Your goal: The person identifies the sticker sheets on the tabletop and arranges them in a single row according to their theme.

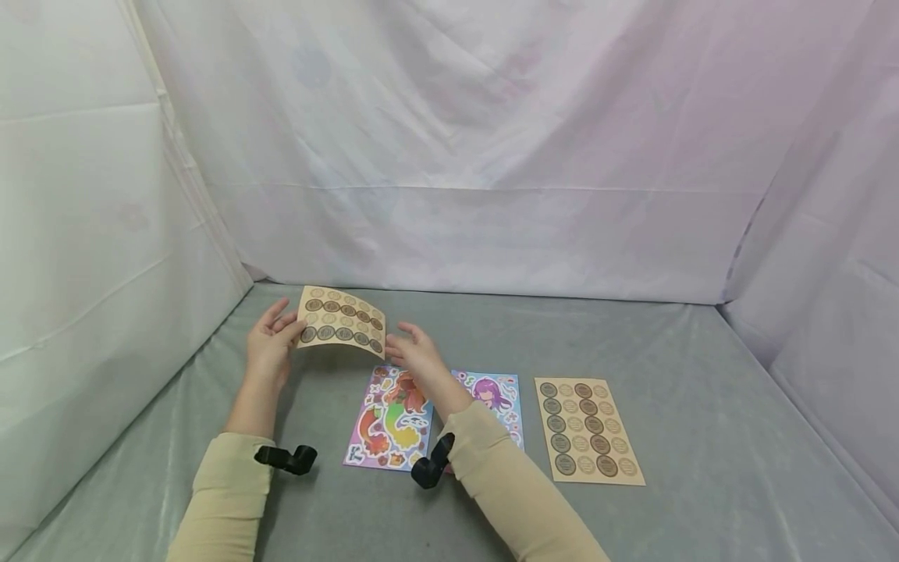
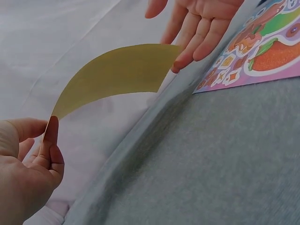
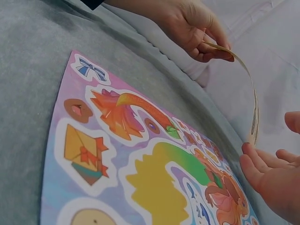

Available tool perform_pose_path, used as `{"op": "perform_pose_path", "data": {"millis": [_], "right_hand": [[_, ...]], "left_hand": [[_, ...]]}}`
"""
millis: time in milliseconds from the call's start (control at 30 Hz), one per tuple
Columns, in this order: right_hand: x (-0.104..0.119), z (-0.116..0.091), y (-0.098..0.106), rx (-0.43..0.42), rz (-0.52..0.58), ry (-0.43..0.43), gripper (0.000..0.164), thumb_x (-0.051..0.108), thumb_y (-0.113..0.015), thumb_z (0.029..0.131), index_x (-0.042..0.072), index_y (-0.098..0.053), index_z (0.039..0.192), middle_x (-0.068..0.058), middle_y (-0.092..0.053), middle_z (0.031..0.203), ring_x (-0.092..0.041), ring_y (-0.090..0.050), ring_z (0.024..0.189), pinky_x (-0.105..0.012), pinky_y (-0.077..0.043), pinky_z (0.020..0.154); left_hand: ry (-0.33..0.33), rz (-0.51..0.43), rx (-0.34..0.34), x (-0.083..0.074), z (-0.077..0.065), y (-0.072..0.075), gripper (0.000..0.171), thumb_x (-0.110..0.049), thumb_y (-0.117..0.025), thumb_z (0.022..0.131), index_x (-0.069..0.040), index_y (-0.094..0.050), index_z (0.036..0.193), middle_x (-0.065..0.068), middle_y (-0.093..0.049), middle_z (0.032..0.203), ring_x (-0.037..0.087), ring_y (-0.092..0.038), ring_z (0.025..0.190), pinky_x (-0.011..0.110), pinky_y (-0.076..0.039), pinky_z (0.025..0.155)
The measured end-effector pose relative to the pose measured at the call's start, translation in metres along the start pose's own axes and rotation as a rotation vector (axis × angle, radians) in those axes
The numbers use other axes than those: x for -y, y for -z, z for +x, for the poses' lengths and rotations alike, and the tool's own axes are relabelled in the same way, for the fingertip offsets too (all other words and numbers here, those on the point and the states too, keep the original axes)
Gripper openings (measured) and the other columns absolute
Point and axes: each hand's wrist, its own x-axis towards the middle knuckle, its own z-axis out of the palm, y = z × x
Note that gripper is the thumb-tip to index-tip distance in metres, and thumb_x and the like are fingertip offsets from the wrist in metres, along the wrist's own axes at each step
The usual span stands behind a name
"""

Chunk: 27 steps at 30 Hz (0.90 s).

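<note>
A tan sticker sheet (image 1: 342,318) with rows of round labels hangs above the table, bowed along its length. My left hand (image 1: 270,343) pinches its left edge between thumb and fingers. At the sheet's other end my right hand (image 1: 419,355) has its fingers extended, the fingertips touching or very near the edge. The plain back of the sticker sheet (image 2: 112,70) curves between both hands in the left wrist view. Below the right hand lies a colourful mermaid sticker sheet (image 1: 389,425), flat on the table.
Partly under the right forearm lies a second mermaid sticker sheet (image 1: 502,394) with a purple-haired figure. Right of it is another tan sheet of round labels (image 1: 590,431). A grey cloth covers the table (image 1: 702,421); white curtains (image 1: 463,156) stand behind and at both sides.
</note>
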Motion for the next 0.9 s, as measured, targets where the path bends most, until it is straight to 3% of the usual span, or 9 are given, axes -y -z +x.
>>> {"op": "perform_pose_path", "data": {"millis": [433, 633, 767, 900], "right_hand": [[-0.003, 0.004, 0.001, -0.047, 0.003, 0.003, 0.056, 0.014, -0.062, 0.093, 0.008, -0.04, 0.144, -0.013, -0.062, 0.118, -0.027, -0.062, 0.1, -0.04, -0.049, 0.089], [-0.004, 0.006, 0.0, -0.061, -0.004, 0.036, 0.059, 0.004, -0.064, 0.09, 0.006, -0.041, 0.144, -0.012, -0.061, 0.122, -0.026, -0.064, 0.096, -0.037, -0.052, 0.083], [-0.004, 0.006, -0.001, -0.072, -0.022, 0.055, 0.061, -0.001, -0.066, 0.087, 0.006, -0.042, 0.143, -0.011, -0.061, 0.123, -0.023, -0.065, 0.093, -0.033, -0.053, 0.082], [-0.004, 0.005, -0.002, -0.084, -0.072, 0.042, 0.063, 0.002, -0.069, 0.086, 0.012, -0.044, 0.143, -0.004, -0.062, 0.122, -0.019, -0.066, 0.089, -0.029, -0.053, 0.068]], "left_hand": [[-0.012, 0.019, -0.002, 0.004, 0.002, 0.003, 0.066, 0.009, -0.067, 0.084, -0.01, -0.045, 0.143, -0.002, -0.063, 0.096, 0.007, -0.06, 0.082, 0.014, -0.047, 0.058], [-0.008, 0.016, 0.03, 0.004, 0.003, 0.006, 0.064, 0.011, -0.062, 0.087, -0.008, -0.042, 0.144, -0.003, -0.062, 0.095, 0.006, -0.059, 0.079, 0.014, -0.045, 0.057], [-0.005, 0.024, 0.046, 0.005, 0.003, 0.009, 0.064, 0.01, -0.061, 0.087, -0.009, -0.041, 0.145, -0.003, -0.06, 0.097, 0.005, -0.059, 0.08, 0.013, -0.046, 0.06], [-0.014, 0.09, 0.051, 0.007, 0.004, 0.012, 0.063, 0.009, -0.061, 0.088, -0.009, -0.041, 0.145, -0.003, -0.058, 0.099, 0.004, -0.059, 0.083, 0.012, -0.049, 0.067]]}}
